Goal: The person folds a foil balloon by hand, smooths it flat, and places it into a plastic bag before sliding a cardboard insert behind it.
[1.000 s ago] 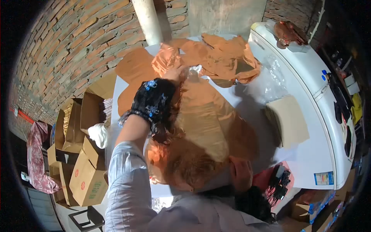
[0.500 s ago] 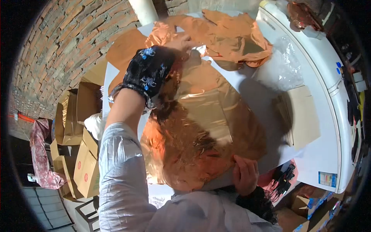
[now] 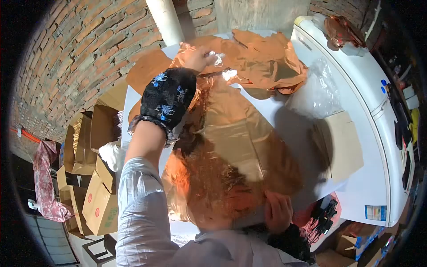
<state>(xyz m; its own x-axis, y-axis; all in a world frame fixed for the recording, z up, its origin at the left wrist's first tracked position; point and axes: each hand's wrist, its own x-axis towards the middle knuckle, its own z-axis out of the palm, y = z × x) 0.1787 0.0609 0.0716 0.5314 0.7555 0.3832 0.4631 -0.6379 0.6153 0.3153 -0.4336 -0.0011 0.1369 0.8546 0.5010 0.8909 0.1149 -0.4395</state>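
- Left hand: fingers pinched on a small pale scrap, toward the far edge of the table.
- Right hand: fingers bent at the copper-coloured foil; grip cannot be confirmed.
- Foil: reaches table's near edge.

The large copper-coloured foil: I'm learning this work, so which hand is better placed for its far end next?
Left, probably: the left hand is up by the far end of the foil, with something white at its fingertips. The right hand is down by the near edge.
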